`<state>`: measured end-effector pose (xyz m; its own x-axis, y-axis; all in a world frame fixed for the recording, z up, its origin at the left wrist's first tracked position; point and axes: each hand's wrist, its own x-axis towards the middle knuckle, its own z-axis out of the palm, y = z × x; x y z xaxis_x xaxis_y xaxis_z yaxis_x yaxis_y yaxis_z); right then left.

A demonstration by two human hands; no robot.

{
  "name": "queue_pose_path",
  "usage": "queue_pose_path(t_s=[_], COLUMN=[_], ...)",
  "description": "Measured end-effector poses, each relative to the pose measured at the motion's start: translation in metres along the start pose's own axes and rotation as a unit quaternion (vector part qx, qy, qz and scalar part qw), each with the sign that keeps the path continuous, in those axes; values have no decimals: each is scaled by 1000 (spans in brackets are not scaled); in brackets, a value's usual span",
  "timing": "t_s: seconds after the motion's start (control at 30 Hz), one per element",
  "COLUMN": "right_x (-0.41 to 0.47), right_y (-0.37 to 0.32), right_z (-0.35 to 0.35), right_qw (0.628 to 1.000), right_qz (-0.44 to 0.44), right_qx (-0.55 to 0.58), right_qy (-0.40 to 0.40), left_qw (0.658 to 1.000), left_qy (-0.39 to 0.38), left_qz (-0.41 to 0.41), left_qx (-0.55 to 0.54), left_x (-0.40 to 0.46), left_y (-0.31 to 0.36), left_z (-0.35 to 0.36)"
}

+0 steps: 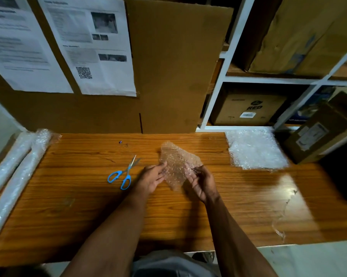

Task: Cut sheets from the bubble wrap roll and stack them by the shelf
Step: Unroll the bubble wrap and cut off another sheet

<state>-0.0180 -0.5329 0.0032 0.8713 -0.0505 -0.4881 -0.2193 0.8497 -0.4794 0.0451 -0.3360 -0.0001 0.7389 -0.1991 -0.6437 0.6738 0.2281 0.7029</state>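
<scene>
Seen from the head camera: cut sheet [178,164] held above the table [88,206], pinched at one edge by the left hand [151,178] and at the other by the right hand [202,182]; stack [254,150] lying by the shelf [214,100], roll [14,168] far left, scissors [122,173] idle. Likely to slide off that slick pile or land crooked if dropped loosely. Cardboard boxes [246,110] on the shelf shut, contents hidden.

Counts on and around the wooden table

Two hands, the left hand [151,178] and the right hand [203,181]; one loose bubble wrap sheet [178,162] at centre; one stack of sheets [255,149] at right; two bubble wrap rolls [16,166] at left; one pair of blue-handled scissors [123,174]; two printed papers [88,45] at upper left; one thin scrap [280,222] at lower right.
</scene>
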Motion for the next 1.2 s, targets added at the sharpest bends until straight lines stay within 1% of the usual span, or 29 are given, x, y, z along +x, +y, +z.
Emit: queue_pose_path(t_s=[0.07, 0.1, 0.2, 0.33, 0.4, 0.47, 0.53, 0.57, 0.63, 0.73, 0.83, 0.97, 1.07, 1.2], right_x=[-2, 0, 2, 6, 11, 13, 13, 10, 14, 24, 25, 9, 0, -11], right_y=[-5, -10, -27, -51, -62, -74, -87, -93, -103, -112, -123, -141, -155, -177], right_z=[-7, -12, -26, -46, -54, -58, -59, -57, -65, -87, -103, -112, -119, -123], right_qw=[1000, 1000, 999, 1000, 1000, 998, 992, 987, 973, 950, 952, 948, 946, 969], right_qz=[3, -5, -24, -2, 27, 46, 61, 66, 57, 33, 22, 47, 6, -52], right_qx=[10, 10, 0, 13, 2, -45, -105, -141, -225, -306, -301, -314, -324, -243], right_qy=[-10, -7, 32, 22, -1, -25, -43, -34, 10, 51, 53, 14, 18, 14], left_qw=[999, 999, 995, 990, 987, 982, 980, 982, 986, 979, 978, 980, 983, 987], left_qy=[-7, -23, -86, -139, -151, -133, -106, -91, -51, 22, 43, 37, 9, -34], left_qz=[12, 18, 28, 14, 19, 34, 44, 47, 43, 45, 46, 45, 47, 46], left_qx=[-35, -44, -44, -12, 52, 130, 161, 158, 151, 199, 200, 190, 175, 151], left_x=[2, 4, 7, 10, 11, 10, 12, 14, 21, 29, 36, 43, 41, 40], left_y=[0, 1, 6, 18, 26, 32, 34, 34, 31, 26, 21, 20, 22, 24], left_z=[4, 7, 17, 32, 38, 45, 54, 57, 65, 81, 98, 123, 143, 165])
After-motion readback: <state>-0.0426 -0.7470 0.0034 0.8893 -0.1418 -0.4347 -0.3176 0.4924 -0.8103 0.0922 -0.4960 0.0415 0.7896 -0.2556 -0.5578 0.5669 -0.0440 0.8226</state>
